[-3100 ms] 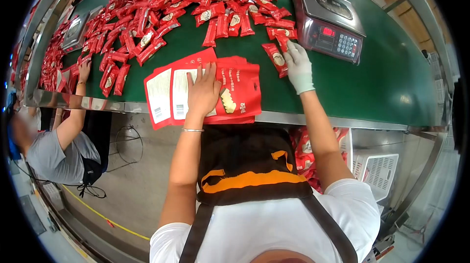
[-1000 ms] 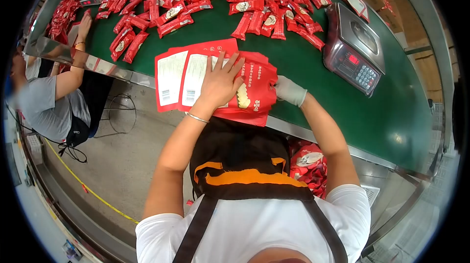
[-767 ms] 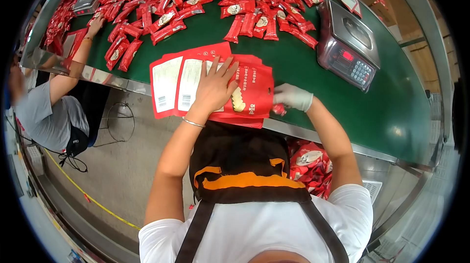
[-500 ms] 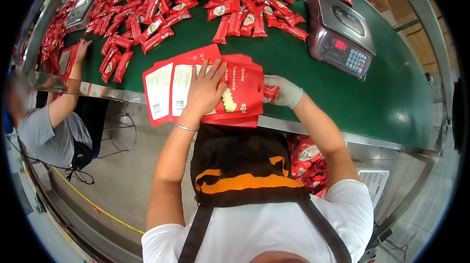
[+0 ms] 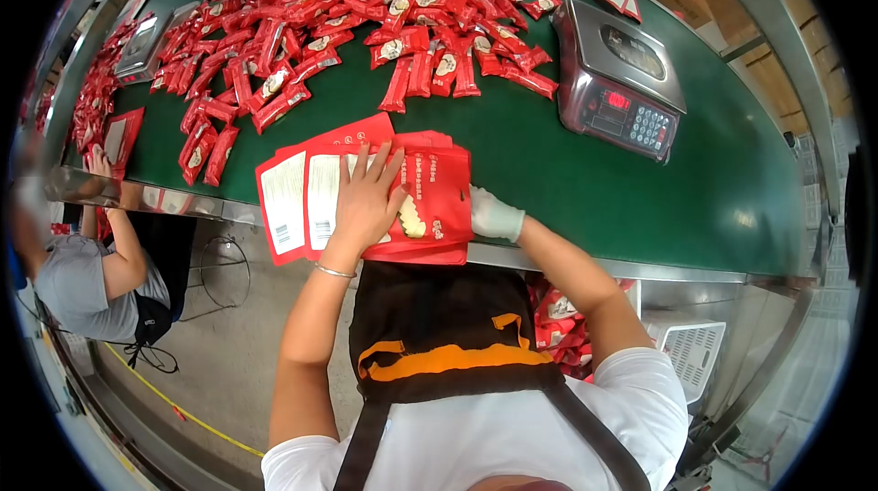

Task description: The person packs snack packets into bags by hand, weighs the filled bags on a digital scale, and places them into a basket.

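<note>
My bare left hand (image 5: 369, 198) lies flat with its fingers spread on several overlapping red printed pouches (image 5: 437, 182) at the near table edge. White label panels with barcodes show on the pouches to its left. My right hand (image 5: 497, 215), in a pale glove, is at the right end of the top pouch. Its fingertips are hidden by the pouch edge, so whether they grip anything does not show. Beyond the pouches lies a big heap of small red wrapped packets (image 5: 393, 50).
A digital scale (image 5: 622, 80) with a lit red display stands at the right on the green table (image 5: 722, 189). Another scale (image 5: 146, 43) is at the far left. Co-workers' hands show at the left and the far side. A white basket (image 5: 690, 354) sits below, right.
The red packet in my right hand is out of sight now, and the gloved fingers are at the pouch's end. My left hand stays on the pouches. The whole view has shifted slightly.
</note>
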Motion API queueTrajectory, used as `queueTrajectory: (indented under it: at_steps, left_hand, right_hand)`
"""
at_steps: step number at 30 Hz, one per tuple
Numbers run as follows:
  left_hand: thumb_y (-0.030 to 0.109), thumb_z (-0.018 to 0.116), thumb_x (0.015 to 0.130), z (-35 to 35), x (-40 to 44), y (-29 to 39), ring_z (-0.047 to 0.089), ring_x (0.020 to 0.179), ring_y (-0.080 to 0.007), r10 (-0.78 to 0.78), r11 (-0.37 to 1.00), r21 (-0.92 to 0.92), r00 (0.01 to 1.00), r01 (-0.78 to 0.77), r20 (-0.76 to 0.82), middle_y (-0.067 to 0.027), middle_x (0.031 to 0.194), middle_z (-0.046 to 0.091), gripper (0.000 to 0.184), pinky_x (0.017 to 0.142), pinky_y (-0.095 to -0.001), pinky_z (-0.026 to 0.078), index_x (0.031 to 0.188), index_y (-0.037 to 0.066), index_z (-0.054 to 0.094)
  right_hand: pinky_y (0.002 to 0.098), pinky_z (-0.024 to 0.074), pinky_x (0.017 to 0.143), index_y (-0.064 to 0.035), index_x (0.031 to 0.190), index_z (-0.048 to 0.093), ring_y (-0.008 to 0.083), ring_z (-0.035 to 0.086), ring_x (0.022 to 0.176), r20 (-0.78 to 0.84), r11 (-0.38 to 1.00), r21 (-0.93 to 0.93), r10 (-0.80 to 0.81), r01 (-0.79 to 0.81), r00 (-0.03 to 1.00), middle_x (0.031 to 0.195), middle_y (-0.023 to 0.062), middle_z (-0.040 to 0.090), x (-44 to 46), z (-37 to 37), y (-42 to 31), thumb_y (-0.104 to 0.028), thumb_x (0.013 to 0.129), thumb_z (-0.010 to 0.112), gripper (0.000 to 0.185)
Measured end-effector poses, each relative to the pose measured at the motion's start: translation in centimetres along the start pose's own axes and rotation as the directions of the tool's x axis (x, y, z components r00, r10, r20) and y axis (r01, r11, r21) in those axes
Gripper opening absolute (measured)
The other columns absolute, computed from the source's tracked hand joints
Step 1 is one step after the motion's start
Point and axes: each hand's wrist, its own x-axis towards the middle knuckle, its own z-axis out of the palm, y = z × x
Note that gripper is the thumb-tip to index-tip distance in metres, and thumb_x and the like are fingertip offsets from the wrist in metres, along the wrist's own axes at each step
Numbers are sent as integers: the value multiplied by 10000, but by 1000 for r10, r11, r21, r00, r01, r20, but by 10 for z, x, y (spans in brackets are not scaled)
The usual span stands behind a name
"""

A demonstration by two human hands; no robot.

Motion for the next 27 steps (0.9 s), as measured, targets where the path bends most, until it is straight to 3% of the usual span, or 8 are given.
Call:
queueTrajectory:
  at_steps: [3, 5, 7, 12, 19, 22, 24, 27]
  left_hand:
    - [350, 489, 967, -3, 2, 1, 271, 1448, -379, 12, 1000, -6, 1000, -12, 4, -116, 1553, 365, 566, 1188, -556, 154, 1480, 122, 421]
    - [352, 500, 959, -3, 4, 1, 280, 1441, -385, 25, 1000, -17, 1000, -25, 12, -130, 1545, 372, 582, 1188, -551, 164, 1481, 108, 416]
    - [362, 520, 942, -1, 6, 0, 283, 1437, -390, 26, 1000, -10, 1000, -26, -2, -139, 1539, 375, 616, 1191, -533, 175, 1482, 89, 406]
    - [379, 549, 917, -5, 7, 9, 283, 1434, -397, 10, 1000, 7, 1000, -10, 20, -154, 1539, 365, 668, 1198, -504, 183, 1485, 69, 386]
    - [388, 545, 920, 8, 15, 22, 279, 1447, -358, 105, 994, -24, 994, -104, 25, -168, 1534, 371, 650, 1197, -484, 179, 1471, 74, 405]
    - [399, 573, 907, 8, 55, -2, 467, 1316, -324, 78, 968, -240, 997, -71, 20, -175, 1359, 545, 526, 1130, -464, 301, 1334, 92, 552]
    - [375, 625, 878, -21, 90, -11, 611, 1074, -299, 7, 978, -198, 929, 72, 370, -131, 1078, 650, 357, 954, -439, 447, 1092, 90, 650]
    - [327, 674, 840, 13, 109, -30, 639, 898, -287, 159, 949, -300, 967, -95, 200, -92, 904, 633, 259, 788, -437, 490, 935, 87, 649]
  right_hand:
    - [383, 438, 1025, -69, 1365, 495, 325, 524, 1265, 226, 957, -89, 290, -277, 930, 1364, 205, 546, 4, -28, -40, -305, 931, 595, 504]
    - [380, 456, 1006, -53, 1376, 478, 312, 559, 1222, 278, 933, -360, 108, -1, 954, 1333, 179, 582, 11, -31, -26, -290, 937, 579, 509]
    - [379, 455, 1006, -52, 1377, 477, 308, 559, 1221, 233, 911, -396, -18, 112, 972, 1336, 176, 579, 28, -10, -8, -281, 937, 579, 507]
    - [377, 454, 1005, -50, 1382, 472, 296, 557, 1218, 26, 951, -298, -80, 84, 996, 1344, 169, 571, 70, 49, 23, -258, 937, 581, 503]
    - [373, 453, 1004, -48, 1388, 465, 279, 554, 1213, 57, 959, -279, -45, 59, 997, 1356, 159, 560, 71, 52, 17, -225, 936, 582, 499]
    - [372, 452, 1004, -47, 1390, 462, 272, 553, 1211, 88, 959, -278, -33, 57, 996, 1361, 154, 555, 80, 46, 14, -211, 936, 583, 498]
    - [371, 452, 1004, -46, 1392, 461, 267, 552, 1210, 113, 963, -267, -18, 47, 993, 1364, 152, 552, 79, 40, 11, -202, 936, 584, 497]
    - [369, 451, 1003, -45, 1394, 458, 260, 551, 1208, 142, 964, -262, 1, 37, 990, 1369, 147, 547, 73, 37, 10, -188, 936, 585, 497]
